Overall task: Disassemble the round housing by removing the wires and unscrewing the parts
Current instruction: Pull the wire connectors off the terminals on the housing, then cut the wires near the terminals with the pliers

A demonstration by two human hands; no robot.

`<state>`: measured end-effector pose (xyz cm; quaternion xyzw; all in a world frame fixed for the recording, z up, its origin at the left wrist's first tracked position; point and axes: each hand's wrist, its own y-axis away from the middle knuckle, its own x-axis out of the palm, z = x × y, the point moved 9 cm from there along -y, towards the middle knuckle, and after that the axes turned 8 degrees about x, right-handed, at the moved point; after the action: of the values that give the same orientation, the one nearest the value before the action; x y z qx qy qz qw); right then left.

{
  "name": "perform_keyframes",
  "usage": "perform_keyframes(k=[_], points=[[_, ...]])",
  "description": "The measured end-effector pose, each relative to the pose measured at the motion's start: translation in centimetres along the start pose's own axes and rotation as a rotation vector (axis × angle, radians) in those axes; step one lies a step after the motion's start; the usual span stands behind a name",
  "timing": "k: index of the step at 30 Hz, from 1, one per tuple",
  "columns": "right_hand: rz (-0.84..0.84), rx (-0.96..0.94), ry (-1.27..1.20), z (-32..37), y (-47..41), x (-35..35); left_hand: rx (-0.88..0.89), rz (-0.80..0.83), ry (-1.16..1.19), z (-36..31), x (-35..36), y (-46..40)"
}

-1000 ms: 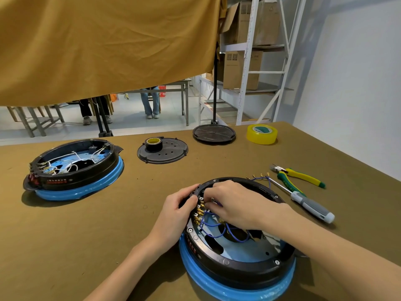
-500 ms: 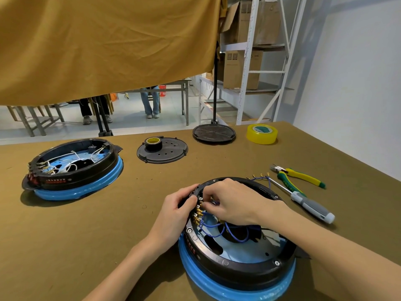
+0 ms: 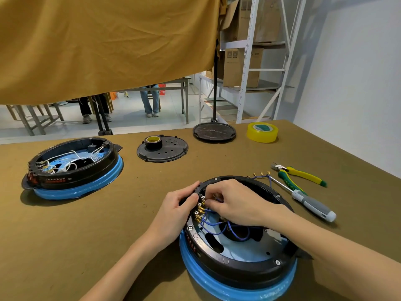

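A round black housing (image 3: 238,272) with a blue base ring lies right in front of me. Blue wires (image 3: 213,224) loop across its inside to a row of brass terminals (image 3: 199,210) on its left inner rim. My left hand (image 3: 180,206) grips the housing's left rim from outside. My right hand (image 3: 235,202) reaches inside, fingertips pinched at a terminal connector by the upper end of that row. A loose bundle of blue wires with brass ends (image 3: 261,175) lies over the far rim.
A screwdriver (image 3: 312,205) and yellow-green pliers (image 3: 299,173) lie right of the housing. A second housing (image 3: 73,170) with white wires sits far left. A black cover plate (image 3: 162,149) carrying a tape roll, another black disc (image 3: 213,132) and yellow tape (image 3: 262,132) lie further back.
My right hand's fingers have shifted slightly along the terminal row toward the far rim. The left hand has kept its hold on the rim.
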<state>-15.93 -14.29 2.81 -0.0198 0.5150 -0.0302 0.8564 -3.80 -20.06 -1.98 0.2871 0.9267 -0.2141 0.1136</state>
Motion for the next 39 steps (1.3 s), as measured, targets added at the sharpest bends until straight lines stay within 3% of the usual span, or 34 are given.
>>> perform_keyframes(k=[18, 24, 28, 33, 35, 39], points=[[-0.065, 0.0, -0.006, -0.3, 0.3, 0.1, 0.018, -0.006, 0.068, 0.2, 0.2, -0.1], [-0.233, -0.061, 0.241, 0.9, 1.1, -1.9, 0.01, -0.006, 0.154, 0.4, 0.5, -0.6], [-0.414, -0.072, 0.177, 0.2, 1.6, -4.6, -0.03, -0.025, 0.221, 0.8, 0.8, -1.0], [-0.672, 0.239, 0.114, -8.9, 1.0, -10.4, -0.055, -0.054, 0.253, 1.0, 1.0, -1.5], [-0.588, 0.462, 0.207, -14.3, 0.4, -11.2, -0.07, -0.046, 0.264, 1.0, 1.3, -1.8], [-0.26, 0.874, 0.26, -23.5, 1.6, -10.2, -0.09, -0.068, 0.282, 1.0, 1.5, -2.1]])
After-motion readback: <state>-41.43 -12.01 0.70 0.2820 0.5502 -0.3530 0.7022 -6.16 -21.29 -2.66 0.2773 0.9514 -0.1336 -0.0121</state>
